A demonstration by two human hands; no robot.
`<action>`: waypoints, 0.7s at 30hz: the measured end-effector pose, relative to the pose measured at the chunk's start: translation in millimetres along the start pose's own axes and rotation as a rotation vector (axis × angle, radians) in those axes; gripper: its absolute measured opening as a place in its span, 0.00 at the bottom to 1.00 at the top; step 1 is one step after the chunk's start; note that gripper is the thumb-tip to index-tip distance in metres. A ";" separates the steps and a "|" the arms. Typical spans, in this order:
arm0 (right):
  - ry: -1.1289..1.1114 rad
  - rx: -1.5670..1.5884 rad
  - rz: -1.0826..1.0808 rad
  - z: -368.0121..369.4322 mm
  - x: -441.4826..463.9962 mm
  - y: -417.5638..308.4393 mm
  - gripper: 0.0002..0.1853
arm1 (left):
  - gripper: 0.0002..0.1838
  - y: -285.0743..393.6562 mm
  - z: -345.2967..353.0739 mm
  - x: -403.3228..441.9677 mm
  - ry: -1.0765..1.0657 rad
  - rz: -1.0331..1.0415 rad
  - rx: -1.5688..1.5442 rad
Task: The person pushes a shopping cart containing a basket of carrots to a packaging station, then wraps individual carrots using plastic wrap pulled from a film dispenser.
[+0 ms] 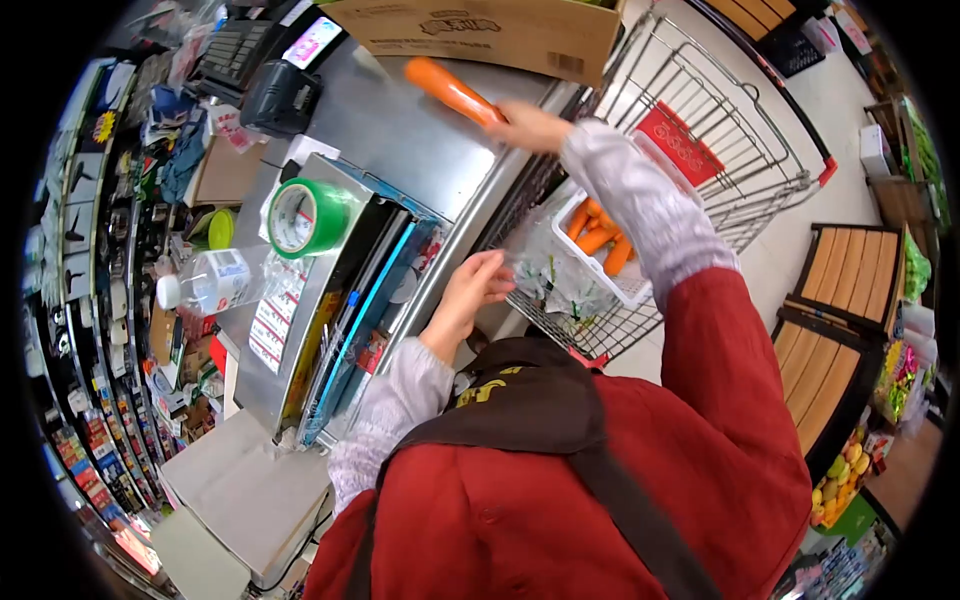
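Carrot [450, 88] in our right hand [530, 127], gripped by one end with closed fingers, hangs over the metal counter [385, 110] at twelve o'clock. Our left hand [470, 293], near the middle, has its fingers half curled beside the clear plastic bag [560, 280]; we cannot tell whether they touch it. At two o'clock we see more carrots [594, 240] in a white basket [632, 292]; green tape [325, 217] lies at ten.

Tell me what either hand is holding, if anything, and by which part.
The right hand holds a carrot by its near end, the far end jutting out over the metal counter. Nothing shows in the left hand.
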State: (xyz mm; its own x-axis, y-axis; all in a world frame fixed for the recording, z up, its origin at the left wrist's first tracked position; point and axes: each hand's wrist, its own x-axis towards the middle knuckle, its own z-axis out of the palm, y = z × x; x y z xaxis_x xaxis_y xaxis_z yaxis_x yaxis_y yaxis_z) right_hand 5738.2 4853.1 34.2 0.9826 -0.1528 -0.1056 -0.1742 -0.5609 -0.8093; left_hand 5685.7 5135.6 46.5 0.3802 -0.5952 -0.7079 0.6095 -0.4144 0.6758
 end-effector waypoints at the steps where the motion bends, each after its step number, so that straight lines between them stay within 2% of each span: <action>1: -0.035 -0.020 0.004 -3.5 12.9 2.3 0.22 | 0.23 -10.2 -5.6 -4.1 -0.014 -0.049 -0.024; 2: -0.042 -0.043 0.004 -5.7 24.5 2.7 0.21 | 0.18 -14.5 -8.9 -12.3 0.013 -0.054 -0.060; 5: -0.091 -0.296 0.072 -1.1 51.1 13.8 0.19 | 0.19 -32.1 -23.2 -22.6 0.051 -0.076 -0.068; 8: 0.027 -0.443 0.066 5.2 52.2 17.0 0.21 | 0.17 -45.6 -31.2 -23.3 0.093 -0.109 -0.058; 9: -0.007 -0.580 0.071 7.1 55.8 16.6 0.24 | 0.17 -49.2 -30.7 -22.5 0.096 -0.118 -0.068; 10: -0.019 -0.579 0.074 9.8 52.8 18.6 0.24 | 0.18 -52.5 -29.8 -21.5 0.095 -0.127 -0.058; 12: 0.139 -0.728 -0.049 1.4 38.2 10.8 0.27 | 0.19 -58.5 -27.5 -19.0 0.086 -0.141 -0.050; 13: 0.000 -0.555 0.074 -14.8 24.7 1.5 0.30 | 0.19 -60.9 -27.0 -17.6 0.080 -0.138 -0.047; 14: 0.292 -0.535 -0.196 -2.9 38.7 55.6 0.31 | 0.19 -63.2 -25.9 -16.3 0.071 -0.135 -0.045; 15: 0.087 -0.232 -0.045 -31.6 9.3 37.7 0.30 | 0.20 -59.7 -22.6 -18.0 0.082 -0.146 -0.032; 16: 0.053 0.008 0.047 -55.6 -26.9 17.5 0.28 | 0.21 -61.6 -23.5 -17.5 0.080 -0.131 -0.028; 17: 0.005 0.072 0.061 -76.7 -54.3 18.8 0.24 | 0.20 -63.2 -24.9 -17.4 0.080 -0.140 -0.033; 18: 0.036 0.167 0.198 -88.5 -80.7 24.6 0.22 | 0.19 -64.0 -26.5 -17.3 0.080 -0.147 -0.035; 20: 0.149 0.169 0.422 -81.8 -126.6 88.6 0.21 | 0.19 -67.1 -27.9 -16.7 0.085 -0.161 -0.044; 21: 0.161 0.157 0.609 -65.6 -146.5 123.3 0.20 | 0.19 -69.8 -28.3 -17.1 0.099 -0.176 -0.054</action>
State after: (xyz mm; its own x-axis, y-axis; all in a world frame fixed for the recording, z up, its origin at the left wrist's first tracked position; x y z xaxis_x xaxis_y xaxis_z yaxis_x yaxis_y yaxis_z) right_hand 5568.6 4753.0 -12.2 0.6865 -0.5329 -0.4947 -0.6741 -0.2115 -0.7077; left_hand 5656.3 5194.2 5.7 0.3296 -0.4447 -0.8328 0.7081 -0.4670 0.5296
